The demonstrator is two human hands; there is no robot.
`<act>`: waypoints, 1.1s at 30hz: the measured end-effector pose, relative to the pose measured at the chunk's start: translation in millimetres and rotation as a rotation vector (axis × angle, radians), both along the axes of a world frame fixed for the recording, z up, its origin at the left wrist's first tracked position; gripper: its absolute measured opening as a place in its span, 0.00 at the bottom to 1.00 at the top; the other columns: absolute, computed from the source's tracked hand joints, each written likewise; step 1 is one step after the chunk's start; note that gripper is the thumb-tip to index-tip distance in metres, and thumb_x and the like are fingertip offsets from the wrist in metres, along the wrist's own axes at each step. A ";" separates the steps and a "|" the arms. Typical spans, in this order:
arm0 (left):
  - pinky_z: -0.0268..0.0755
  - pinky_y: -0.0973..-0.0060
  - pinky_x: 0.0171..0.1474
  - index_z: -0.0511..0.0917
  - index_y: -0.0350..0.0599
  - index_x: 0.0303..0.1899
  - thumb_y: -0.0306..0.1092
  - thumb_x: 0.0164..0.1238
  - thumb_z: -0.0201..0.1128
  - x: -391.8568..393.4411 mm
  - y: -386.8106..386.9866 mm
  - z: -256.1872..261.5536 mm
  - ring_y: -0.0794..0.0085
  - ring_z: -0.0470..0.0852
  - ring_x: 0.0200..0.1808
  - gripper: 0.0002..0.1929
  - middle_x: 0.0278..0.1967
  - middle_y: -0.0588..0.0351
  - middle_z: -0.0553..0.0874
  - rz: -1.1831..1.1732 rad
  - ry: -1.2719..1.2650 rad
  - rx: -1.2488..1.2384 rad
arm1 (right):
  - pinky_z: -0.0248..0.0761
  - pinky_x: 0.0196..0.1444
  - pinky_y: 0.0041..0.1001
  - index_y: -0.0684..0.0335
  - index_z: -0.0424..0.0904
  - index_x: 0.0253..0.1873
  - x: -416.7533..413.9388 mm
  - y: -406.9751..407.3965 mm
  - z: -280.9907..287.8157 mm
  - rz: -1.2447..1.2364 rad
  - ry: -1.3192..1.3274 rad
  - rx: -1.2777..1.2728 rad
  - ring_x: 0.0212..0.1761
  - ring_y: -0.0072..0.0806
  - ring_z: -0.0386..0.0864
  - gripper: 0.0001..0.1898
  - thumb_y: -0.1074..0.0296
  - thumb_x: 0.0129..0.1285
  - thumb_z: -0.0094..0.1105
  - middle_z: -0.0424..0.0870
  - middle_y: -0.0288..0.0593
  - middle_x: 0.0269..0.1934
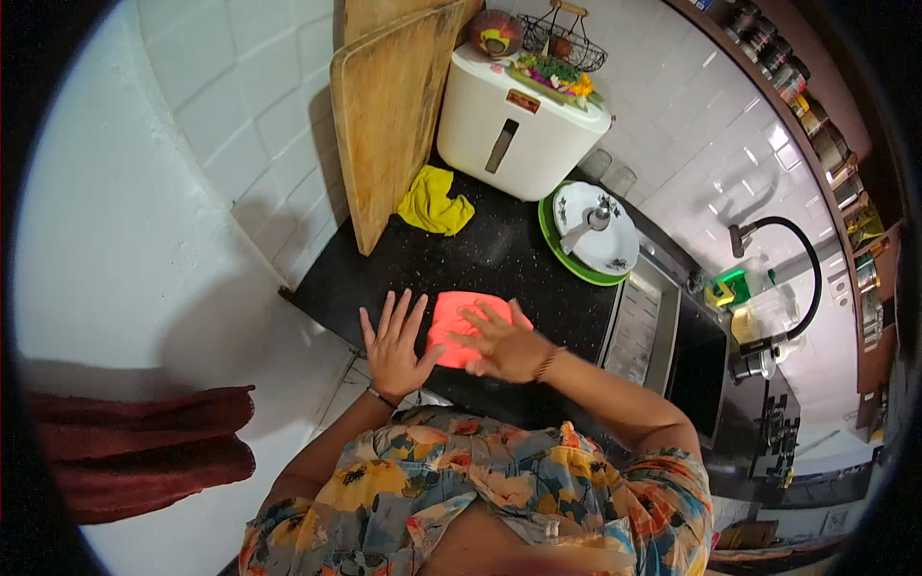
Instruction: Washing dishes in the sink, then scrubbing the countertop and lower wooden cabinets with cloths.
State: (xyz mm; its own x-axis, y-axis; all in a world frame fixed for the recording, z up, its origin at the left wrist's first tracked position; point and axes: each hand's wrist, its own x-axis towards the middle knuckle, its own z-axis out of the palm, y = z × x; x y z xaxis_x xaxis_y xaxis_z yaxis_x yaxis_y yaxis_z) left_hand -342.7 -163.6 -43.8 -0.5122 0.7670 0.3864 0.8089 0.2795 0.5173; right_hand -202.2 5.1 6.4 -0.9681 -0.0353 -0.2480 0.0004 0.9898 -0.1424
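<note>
A folded coral-pink cloth (pixel 452 324) lies flat on the black speckled countertop (pixel 497 259) in front of me. My right hand (pixel 504 344) rests palm down over its right part, fingers spread across the fabric and not gripping it. To the left, my left hand (pixel 396 353) is spread flat with its fingers pointing away from me. Its thumb tip reaches the cloth's lower left edge. A crumpled yellow cloth (pixel 436 203) sits farther back on the counter.
Wooden cutting boards (pixel 392 108) lean at the back left beside a white container (pixel 518 144). A white plate (pixel 616 234) bearing a metal utensil sits on a green plate (pixel 549 237). Right of these are a steel sink (pixel 663 317) and black faucet hose (pixel 814 281).
</note>
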 end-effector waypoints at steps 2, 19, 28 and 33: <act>0.27 0.43 0.67 0.61 0.49 0.66 0.57 0.59 0.56 -2.1 -6.6 -1.5 0.56 0.54 0.71 0.36 0.66 0.51 0.63 -0.016 0.021 -0.027 | 0.40 0.65 0.63 0.40 0.60 0.67 -6.9 -7.9 -22.1 -0.060 0.257 0.031 0.73 0.45 0.50 0.31 0.42 0.59 0.52 0.53 0.45 0.70; 0.25 0.38 0.65 0.53 0.44 0.69 0.59 0.61 0.48 -11.2 -0.1 -18.1 0.54 0.51 0.72 0.40 0.69 0.50 0.59 -0.045 0.104 0.005 | 0.53 0.57 0.62 0.55 0.75 0.43 -13.6 -87.3 -42.9 -0.399 0.710 -0.103 0.52 0.37 0.71 0.17 0.57 0.48 0.60 0.75 0.40 0.42; 0.29 0.35 0.65 0.65 0.60 0.65 0.59 0.69 0.43 -2.7 4.3 -16.0 0.59 0.62 0.68 0.27 0.63 0.61 0.71 0.035 0.206 -0.089 | 0.68 0.49 0.37 0.61 0.77 0.38 217.8 -61.9 -42.3 -0.969 0.883 0.037 0.45 0.41 0.76 0.12 0.62 0.51 0.60 0.79 0.45 0.39; 0.31 0.35 0.64 0.69 0.63 0.62 0.54 0.69 0.49 -4.7 5.6 -18.5 0.62 0.63 0.67 0.23 0.62 0.63 0.72 0.067 0.227 -0.153 | 0.72 0.42 0.39 0.60 0.79 0.41 389.0 -37.6 -60.1 -1.515 0.804 0.522 0.40 0.45 0.80 0.12 0.59 0.58 0.56 0.83 0.46 0.38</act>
State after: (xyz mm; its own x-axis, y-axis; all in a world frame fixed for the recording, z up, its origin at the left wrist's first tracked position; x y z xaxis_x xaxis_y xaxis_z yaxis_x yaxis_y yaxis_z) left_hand -347.4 -158.0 -62.3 -0.4773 0.7927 0.3793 0.8763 0.3975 0.2721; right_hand 186.8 -32.5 -53.7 0.0447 0.8281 0.5588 0.9539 0.1308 -0.2702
